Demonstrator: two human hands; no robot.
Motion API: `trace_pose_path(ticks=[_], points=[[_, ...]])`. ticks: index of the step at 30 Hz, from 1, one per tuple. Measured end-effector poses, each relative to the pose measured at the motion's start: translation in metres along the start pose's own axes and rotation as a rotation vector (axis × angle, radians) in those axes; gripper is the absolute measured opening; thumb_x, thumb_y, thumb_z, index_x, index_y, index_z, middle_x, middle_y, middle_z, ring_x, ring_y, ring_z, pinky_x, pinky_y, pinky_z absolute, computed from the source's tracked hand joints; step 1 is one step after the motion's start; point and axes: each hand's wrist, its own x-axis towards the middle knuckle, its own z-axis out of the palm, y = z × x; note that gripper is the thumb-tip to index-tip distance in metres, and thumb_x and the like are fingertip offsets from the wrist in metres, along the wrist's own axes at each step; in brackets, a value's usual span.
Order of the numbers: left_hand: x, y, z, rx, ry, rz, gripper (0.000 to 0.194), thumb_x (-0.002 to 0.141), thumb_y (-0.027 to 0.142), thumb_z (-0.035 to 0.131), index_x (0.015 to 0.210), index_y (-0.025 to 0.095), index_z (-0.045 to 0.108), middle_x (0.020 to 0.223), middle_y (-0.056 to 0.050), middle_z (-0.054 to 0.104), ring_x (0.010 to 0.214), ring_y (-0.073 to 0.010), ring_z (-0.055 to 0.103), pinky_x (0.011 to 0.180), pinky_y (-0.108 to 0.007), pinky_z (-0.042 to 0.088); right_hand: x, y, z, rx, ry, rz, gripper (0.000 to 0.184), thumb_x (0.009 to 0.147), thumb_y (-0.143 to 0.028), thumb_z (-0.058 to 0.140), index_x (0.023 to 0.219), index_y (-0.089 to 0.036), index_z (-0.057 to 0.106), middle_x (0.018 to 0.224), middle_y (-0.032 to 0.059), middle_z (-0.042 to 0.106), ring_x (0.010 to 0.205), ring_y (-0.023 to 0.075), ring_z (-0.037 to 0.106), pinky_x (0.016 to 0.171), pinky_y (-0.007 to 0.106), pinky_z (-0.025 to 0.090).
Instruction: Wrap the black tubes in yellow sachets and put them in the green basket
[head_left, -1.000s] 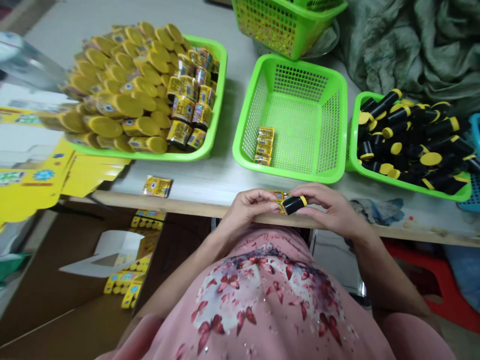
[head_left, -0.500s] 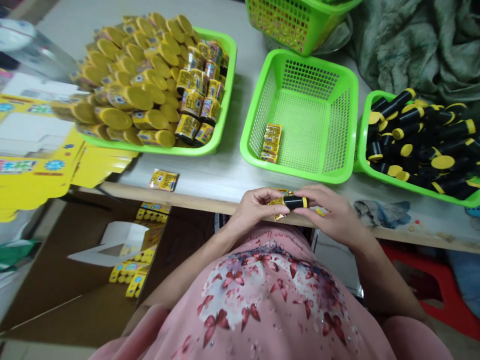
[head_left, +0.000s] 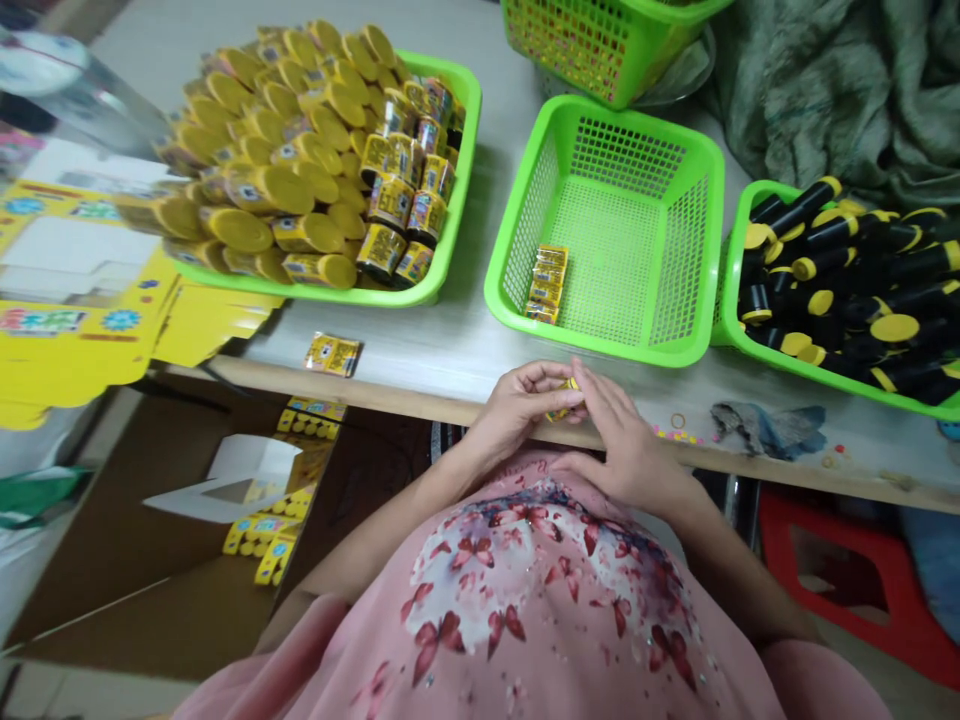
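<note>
At the table's front edge, my left hand point(head_left: 520, 402) is closed around a small black tube with a yellow cap point(head_left: 559, 412), in a gold printed sleeve. Only bits of yellow and gold show between the fingers; the black body is hidden. My right hand point(head_left: 634, 455) is open, its fingers stretched out and their tips against the tube's end. Just beyond both hands stands a green basket point(head_left: 694, 354) with a short stack of flat gold sleeves point(head_left: 548, 284) in its near left corner. More flat gold sleeves point(head_left: 332, 355) lie on the table to the left.
A green basket point(head_left: 459, 190) at left is heaped with sleeved, yellow-capped tubes point(head_left: 300, 170). Another basket point(head_left: 739, 240) at right holds black tubes point(head_left: 832, 265). A grey rag point(head_left: 780, 428) lies near the table edge. Below left is an open carton point(head_left: 127, 560); yellow cardboard point(head_left: 75, 350) lies above it.
The black tube, whose body showed between both hands, is now mostly hidden in my left hand. My right hand has gone from pinching its capped end to fingers held straight against it.
</note>
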Motion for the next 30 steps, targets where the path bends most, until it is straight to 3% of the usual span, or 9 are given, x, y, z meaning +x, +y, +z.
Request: trace_pose_path(ticks=[4, 7, 10, 14, 20, 26, 30], points=[[0.002, -0.004, 0.004, -0.029, 0.073, 0.032, 0.037, 0.066, 0.025, 0.09, 0.096, 0.016, 0.071, 0.067, 0.002, 0.072, 0.06, -0.0112, 0.066, 0.065, -0.022, 0.051, 0.0, -0.001, 0.027, -0.093, 0.225, 0.031, 0.101, 0.085, -0.049, 0.073, 0.161, -0.025, 0.011, 0.152, 0.0176, 0.046, 0.141, 0.0361, 0.045, 0.115, 0.059, 0.042], [0.0, -0.004, 0.005, -0.029, 0.117, 0.03, 0.045, 0.062, 0.026, 0.092, 0.099, 0.017, 0.07, 0.072, 0.002, 0.073, 0.064, -0.012, 0.068, 0.068, -0.023, 0.054, 0.003, -0.001, 0.043, -0.182, 0.442, 0.077, 0.083, 0.09, -0.033, 0.068, 0.158, -0.028, 0.02, 0.139, 0.0162, 0.056, 0.129, 0.0351, 0.055, 0.109, 0.058, 0.049], [-0.005, -0.002, 0.003, -0.037, 0.041, -0.103, 0.04, 0.069, 0.039, 0.088, 0.096, 0.014, 0.073, 0.077, -0.003, 0.075, 0.067, -0.0152, 0.07, 0.067, -0.025, 0.056, 0.004, 0.0, 0.049, -0.105, 0.549, 0.114, 0.073, 0.089, -0.019, 0.058, 0.154, -0.029, 0.027, 0.13, 0.0142, 0.06, 0.119, 0.0316, 0.061, 0.101, 0.053, 0.056], [-0.009, -0.003, -0.001, -0.094, -0.091, -0.257, 0.037, 0.076, 0.043, 0.082, 0.094, 0.011, 0.075, 0.081, -0.011, 0.078, 0.074, -0.0211, 0.074, 0.068, -0.03, 0.06, 0.001, 0.001, 0.044, -0.017, 0.482, 0.07, 0.074, 0.084, -0.018, 0.058, 0.152, -0.027, 0.029, 0.131, 0.0144, 0.059, 0.12, 0.0312, 0.061, 0.1, 0.053, 0.057], [-0.008, -0.002, -0.003, -0.117, -0.099, -0.237, 0.032, 0.074, 0.034, 0.085, 0.095, 0.012, 0.077, 0.087, -0.011, 0.079, 0.08, -0.0223, 0.076, 0.072, -0.03, 0.061, 0.0, 0.001, 0.038, -0.051, 0.474, 0.011, 0.074, 0.086, -0.016, 0.059, 0.152, -0.029, 0.028, 0.13, 0.0127, 0.062, 0.12, 0.0298, 0.063, 0.1, 0.051, 0.057], [-0.012, 0.004, 0.002, -0.105, -0.064, -0.25, 0.033, 0.064, 0.031, 0.091, 0.089, 0.013, 0.08, 0.078, -0.008, 0.078, 0.069, -0.0181, 0.074, 0.068, -0.026, 0.059, -0.005, -0.001, 0.031, -0.044, 0.449, -0.012, 0.074, 0.086, -0.015, 0.061, 0.151, -0.029, 0.029, 0.125, 0.0119, 0.066, 0.117, 0.029, 0.065, 0.098, 0.05, 0.058], [-0.013, 0.004, 0.005, -0.049, 0.069, -0.197, 0.03, 0.055, 0.026, 0.095, 0.078, 0.013, 0.08, 0.072, -0.004, 0.077, 0.061, -0.0128, 0.069, 0.065, -0.023, 0.056, -0.008, 0.002, 0.034, -0.059, 0.412, -0.011, 0.074, 0.086, -0.015, 0.059, 0.152, -0.031, 0.029, 0.128, 0.0107, 0.065, 0.119, 0.03, 0.064, 0.1, 0.052, 0.056]])
